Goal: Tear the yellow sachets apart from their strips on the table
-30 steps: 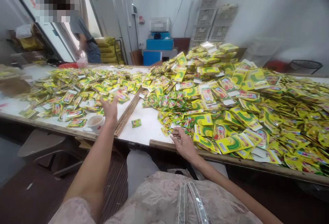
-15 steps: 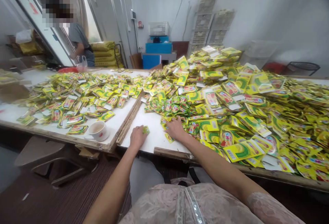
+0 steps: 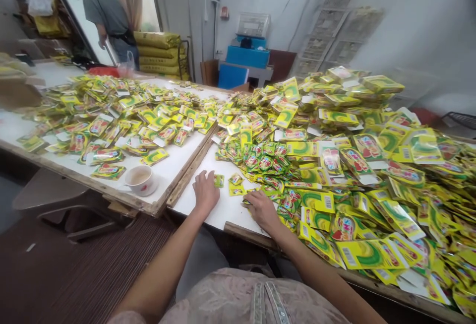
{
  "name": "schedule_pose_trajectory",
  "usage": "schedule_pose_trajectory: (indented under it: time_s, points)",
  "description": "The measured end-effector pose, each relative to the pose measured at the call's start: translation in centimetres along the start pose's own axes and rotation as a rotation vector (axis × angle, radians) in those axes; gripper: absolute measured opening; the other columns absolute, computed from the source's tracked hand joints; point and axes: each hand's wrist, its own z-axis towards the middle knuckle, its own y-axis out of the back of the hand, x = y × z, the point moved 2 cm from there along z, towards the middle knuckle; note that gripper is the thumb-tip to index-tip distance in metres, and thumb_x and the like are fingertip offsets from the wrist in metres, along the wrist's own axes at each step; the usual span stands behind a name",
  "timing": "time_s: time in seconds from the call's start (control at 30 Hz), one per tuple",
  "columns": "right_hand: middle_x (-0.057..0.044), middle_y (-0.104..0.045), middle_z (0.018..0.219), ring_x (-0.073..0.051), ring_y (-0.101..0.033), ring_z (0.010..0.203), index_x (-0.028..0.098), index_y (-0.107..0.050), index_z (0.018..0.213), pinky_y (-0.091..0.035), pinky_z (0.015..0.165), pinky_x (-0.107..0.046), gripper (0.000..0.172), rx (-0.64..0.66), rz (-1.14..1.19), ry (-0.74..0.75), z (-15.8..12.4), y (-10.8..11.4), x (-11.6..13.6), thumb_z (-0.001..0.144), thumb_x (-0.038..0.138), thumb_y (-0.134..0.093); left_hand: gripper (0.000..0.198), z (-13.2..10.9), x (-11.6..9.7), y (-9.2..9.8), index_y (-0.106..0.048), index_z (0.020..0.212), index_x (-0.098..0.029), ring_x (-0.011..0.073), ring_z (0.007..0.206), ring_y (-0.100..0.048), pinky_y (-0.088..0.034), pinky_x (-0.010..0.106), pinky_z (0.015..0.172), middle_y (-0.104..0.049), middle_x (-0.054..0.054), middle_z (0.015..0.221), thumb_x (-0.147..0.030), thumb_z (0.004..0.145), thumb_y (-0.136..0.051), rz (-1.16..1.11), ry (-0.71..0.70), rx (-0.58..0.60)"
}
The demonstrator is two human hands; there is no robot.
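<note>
My left hand [image 3: 206, 194] is over the white tabletop, its fingers curled, with a small green sachet [image 3: 219, 180] between thumb and fingers on its right side. At the edge of the pile my right hand [image 3: 261, 211] has its fingers bent down and pinched on a small yellow-green sachet [image 3: 247, 200], mostly hidden under the fingertips. Between the hands lie a loose sachet [image 3: 235, 179] and a flat yellow one [image 3: 237, 190]. Just beyond is a heap of small green sachets [image 3: 266, 160]. Larger yellow-green printed packets [image 3: 345, 227] are piled to the right.
A teacup [image 3: 140, 180] of pale drink stands left, near the table's front edge. A wooden strip [image 3: 193, 165] divides the tabletops. More packets [image 3: 107, 125] spread over the left table. Behind it stand a person [image 3: 115, 21], stacked yellow sacks [image 3: 159, 53] and blue boxes [image 3: 247, 57].
The view has turned slightly. My left hand has shifted right with its sachet. My right hand has drawn back from the pile, leaving sachets uncovered between the hands. The person behind now stands straighter.
</note>
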Motion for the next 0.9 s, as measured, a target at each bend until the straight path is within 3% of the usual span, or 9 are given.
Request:
schedule_pose_trajectory:
  time_s: [0.13,0.27,0.37,0.47,0.57,0.63,0.7,0.8,0.9]
  points:
    - [-0.006,-0.062,0.081,-0.020,-0.056,0.071,0.019,-0.056,0.104,-0.040,0.067,-0.030,0.023,-0.242,0.258,-0.240,-0.8,1.1,-0.8,0.087,0.030,-0.046,0.035,2.3,-3.0,-0.5,-0.064,0.102,-0.012,0.0286,0.106,-0.048,-0.038,0.038,0.091,-0.058,0.016,0.105,-0.037,0.086,-0.046,-0.012,-0.021,0.002]
    - [0.006,-0.041,0.055,-0.014,-0.040,0.047,0.021,-0.054,0.101,-0.031,0.051,-0.026,0.027,-0.217,0.411,-0.455,-0.6,2.4,-1.3,0.081,0.038,-0.051,0.034,4.6,-5.6,-2.3,-0.063,0.096,-0.011,0.0311,0.105,-0.051,-0.040,0.037,0.083,-0.060,0.018,0.106,-0.038,0.077,-0.060,0.000,0.038,0.190]
    - [0.008,-0.028,0.052,-0.013,-0.032,0.047,0.022,-0.053,0.088,-0.025,0.049,-0.025,0.022,-0.189,0.520,-0.486,-0.7,3.0,-2.0,0.078,0.042,-0.052,0.022,5.0,-5.8,-2.9,-0.061,0.097,-0.013,0.0266,0.091,-0.059,-0.041,0.033,0.074,-0.066,0.013,0.093,-0.023,0.078,-0.058,-0.018,0.031,0.229]
    - [0.007,-0.026,0.053,-0.013,-0.032,0.049,0.022,-0.054,0.090,-0.025,0.050,-0.024,0.026,-0.174,0.606,-0.526,-0.9,3.0,-2.7,0.079,0.046,-0.050,0.027,4.2,-4.8,-2.6,-0.056,0.108,-0.018,0.0222,0.083,-0.061,-0.041,0.031,0.071,-0.067,0.008,0.086,-0.019,0.082,-0.049,-0.027,0.018,0.219]
    - [0.006,-0.032,0.055,-0.014,-0.035,0.051,0.021,-0.055,0.094,-0.027,0.051,-0.025,0.029,-0.180,0.661,-0.528,-0.4,2.9,-2.6,0.083,0.045,-0.043,0.033,3.4,-4.3,-2.2,-0.055,0.110,-0.016,0.0255,0.098,-0.057,-0.040,0.034,0.079,-0.064,0.011,0.099,-0.035,0.084,-0.049,0.007,0.019,0.139]
    - [0.006,-0.032,0.055,-0.014,-0.036,0.050,0.021,-0.056,0.094,-0.027,0.051,-0.025,0.028,-0.188,0.632,-0.507,0.2,2.8,-2.1,0.083,0.043,-0.043,0.041,3.2,-4.5,-2.2,-0.060,0.102,-0.013,0.0313,0.106,-0.051,-0.038,0.039,0.084,-0.060,0.017,0.106,-0.046,0.080,-0.053,0.051,0.056,0.101]
    - [0.007,-0.030,0.054,-0.014,-0.035,0.049,0.021,-0.056,0.095,-0.026,0.051,-0.025,0.025,-0.193,0.576,-0.488,0.6,2.7,-1.7,0.081,0.039,-0.045,0.039,3.2,-4.8,-2.6,-0.063,0.092,-0.011,0.0340,0.106,-0.049,-0.038,0.041,0.084,-0.058,0.019,0.107,-0.046,0.075,-0.060,0.068,0.092,0.115]
    - [0.007,-0.028,0.056,-0.013,-0.034,0.049,0.023,-0.053,0.102,-0.027,0.051,-0.025,0.026,-0.207,0.530,-0.457,0.5,2.7,-1.6,0.080,0.034,-0.046,0.027,3.2,-5.1,-2.9,-0.061,0.088,-0.013,0.0303,0.104,-0.051,-0.039,0.037,0.083,-0.060,0.016,0.105,-0.036,0.074,-0.063,0.014,0.082,0.132]
    - [0.006,-0.028,0.058,-0.014,-0.035,0.050,0.024,-0.049,0.111,-0.029,0.053,-0.026,0.031,-0.224,0.561,-0.429,-0.2,3.0,-2.3,0.080,0.029,-0.045,0.016,2.7,-4.5,-2.4,-0.057,0.091,-0.017,0.0226,0.089,-0.059,-0.041,0.031,0.074,-0.065,0.008,0.092,-0.028,0.081,-0.054,-0.052,0.066,0.113]
